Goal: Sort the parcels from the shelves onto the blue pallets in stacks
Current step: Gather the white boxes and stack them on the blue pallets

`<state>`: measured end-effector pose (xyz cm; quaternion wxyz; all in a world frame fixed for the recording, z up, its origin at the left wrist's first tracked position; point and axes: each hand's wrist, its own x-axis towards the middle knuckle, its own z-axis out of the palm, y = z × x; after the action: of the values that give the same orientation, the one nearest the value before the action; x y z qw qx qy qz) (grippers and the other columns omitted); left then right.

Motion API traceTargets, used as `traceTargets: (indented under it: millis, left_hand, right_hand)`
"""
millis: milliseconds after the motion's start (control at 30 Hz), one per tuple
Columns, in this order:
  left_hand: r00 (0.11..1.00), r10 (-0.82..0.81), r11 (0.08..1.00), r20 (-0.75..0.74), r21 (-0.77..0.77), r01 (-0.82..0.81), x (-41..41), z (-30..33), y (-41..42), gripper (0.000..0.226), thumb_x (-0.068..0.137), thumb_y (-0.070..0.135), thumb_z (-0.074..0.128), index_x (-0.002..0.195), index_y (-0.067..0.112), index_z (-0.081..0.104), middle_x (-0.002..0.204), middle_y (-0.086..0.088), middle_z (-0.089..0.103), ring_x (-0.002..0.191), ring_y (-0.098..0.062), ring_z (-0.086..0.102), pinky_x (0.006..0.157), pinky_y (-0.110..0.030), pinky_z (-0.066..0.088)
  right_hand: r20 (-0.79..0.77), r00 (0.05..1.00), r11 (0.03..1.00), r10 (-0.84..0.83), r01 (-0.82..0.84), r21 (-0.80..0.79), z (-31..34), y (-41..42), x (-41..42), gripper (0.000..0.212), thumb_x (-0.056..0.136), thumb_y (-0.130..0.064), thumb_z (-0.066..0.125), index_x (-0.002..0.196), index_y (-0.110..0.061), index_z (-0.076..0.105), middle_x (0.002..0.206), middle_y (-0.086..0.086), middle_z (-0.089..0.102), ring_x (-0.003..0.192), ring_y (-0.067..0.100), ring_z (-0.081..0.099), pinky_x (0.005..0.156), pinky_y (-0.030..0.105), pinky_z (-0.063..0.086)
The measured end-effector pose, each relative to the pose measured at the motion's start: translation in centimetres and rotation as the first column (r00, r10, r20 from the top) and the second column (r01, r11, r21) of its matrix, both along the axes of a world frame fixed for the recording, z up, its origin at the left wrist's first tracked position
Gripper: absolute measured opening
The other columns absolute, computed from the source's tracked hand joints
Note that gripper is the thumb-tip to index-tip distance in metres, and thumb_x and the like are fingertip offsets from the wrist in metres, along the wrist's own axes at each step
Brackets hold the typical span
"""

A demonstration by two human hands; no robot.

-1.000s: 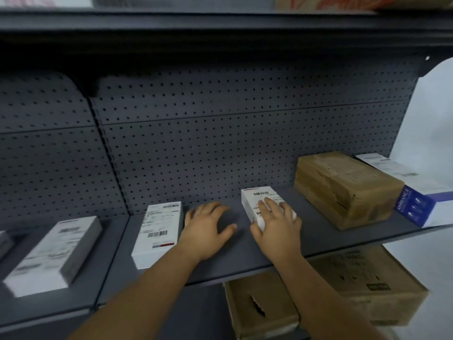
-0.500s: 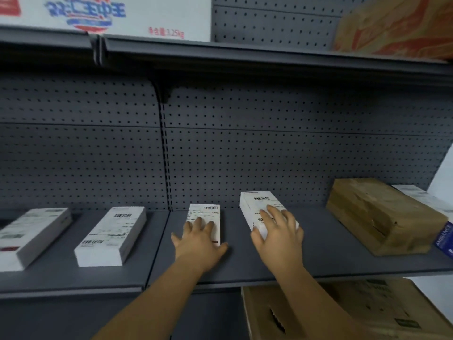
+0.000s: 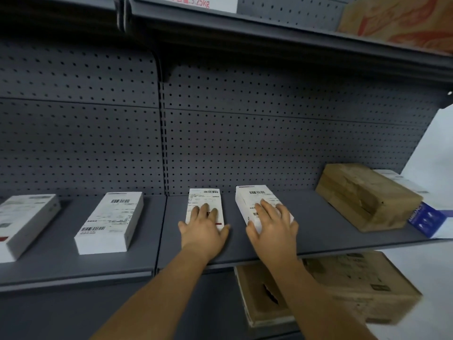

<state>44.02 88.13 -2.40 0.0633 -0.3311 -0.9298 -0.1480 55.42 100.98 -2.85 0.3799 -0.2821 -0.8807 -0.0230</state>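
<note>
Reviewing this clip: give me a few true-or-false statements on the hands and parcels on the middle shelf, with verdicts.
1. The left hand lies on a white labelled parcel. True.
2. The right hand rests on the brown cardboard parcel. False: it lies on a second white parcel; the brown one sits apart, further right.
3. Both white parcels under the hands lie flat on the grey shelf. True.
4. No parcels lie left of the left hand. False: two more white parcels lie there.
</note>
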Motion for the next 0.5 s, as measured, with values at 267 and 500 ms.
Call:
traceTargets:
  millis: [267,500]
  left_hand:
    - [0.996,-0.046,0.996,-0.082,0.078,0.053,-1.4,1.6,-3.8,0.05,0.088,0.057,0.037,0.132,0.035,0.047,0.151,0.012,0.028,0.135,-0.013,0.024,0.1,-0.053,0.03]
    - [0.979,-0.035,0.979,-0.199,0.191,0.073,-2.8,4.9,-7.9,0.047,0.088,0.056,0.042,0.128,0.033,0.055,0.146,0.014,0.038,0.132,-0.012,0.029,0.094,-0.051,0.03]
  right_hand:
    - [-0.019,0.998,0.999,-0.051,0.051,0.004,1.1,-3.7,0.2,0.051,0.079,-0.045,0.044,0.118,-0.022,0.067,0.128,-0.007,0.062,0.121,0.025,0.047,0.085,0.051,0.043]
    - [-0.075,0.997,1.0,-0.003,0.003,-0.01,3.0,-7.5,-0.6,0.049,0.081,-0.044,0.045,0.117,-0.021,0.067,0.127,-0.007,0.063,0.123,0.026,0.049,0.088,0.053,0.041]
